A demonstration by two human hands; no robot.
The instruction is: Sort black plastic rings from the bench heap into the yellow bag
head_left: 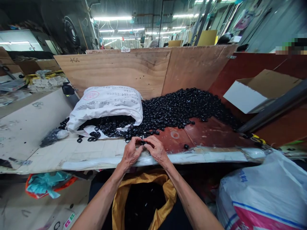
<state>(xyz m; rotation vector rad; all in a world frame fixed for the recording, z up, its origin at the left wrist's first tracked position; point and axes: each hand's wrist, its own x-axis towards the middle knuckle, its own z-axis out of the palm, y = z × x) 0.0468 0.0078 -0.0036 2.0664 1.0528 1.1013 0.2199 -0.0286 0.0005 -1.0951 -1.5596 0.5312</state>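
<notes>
My left hand and my right hand meet over the front edge of the workbench, fingertips pinched together. Between them is a small black ring-like part, partly covered by the fingers. Just beyond lies a heap of similar black parts spread over the reddish board. More of them spill from the mouth of a white woven sack lying on its side at the left. Below my hands, an open yellow sack holds a dark mass whose pieces I cannot make out.
A plywood panel walls off the back. An open cardboard box sits at the right, near a slanted metal bar. A full white sack stands at lower right. An orange-rimmed container with blue plastic sits at lower left.
</notes>
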